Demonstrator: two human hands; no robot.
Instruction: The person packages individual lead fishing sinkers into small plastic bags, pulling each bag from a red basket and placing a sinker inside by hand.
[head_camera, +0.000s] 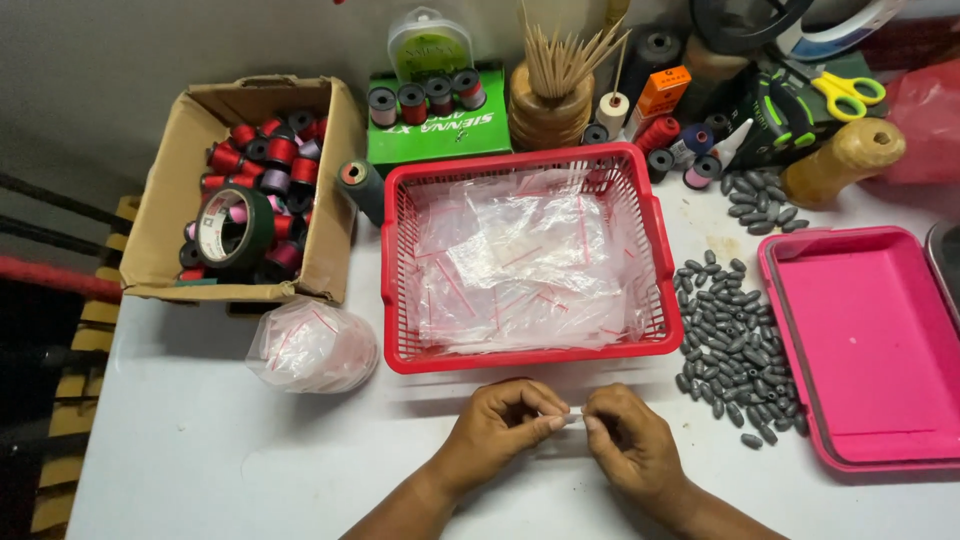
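Both my hands meet low over the white table, just in front of the red basket (399, 300). My left hand (496, 428) and my right hand (630, 442) pinch a small clear plastic bag (573, 419) between their fingertips. The bag is tiny and mostly hidden by my fingers. The basket holds many clear zip bags with red strips (520, 265). A heap of grey oval lead weights (733, 340) lies to the right of my right hand.
A pink tray (870, 340) sits at the right edge. A cardboard box (165, 215) with thread spools and a tape roll stands at the left, a bundle of small bags (312, 345) in front of it. Spools, sticks and scissors (848, 92) crowd the back.
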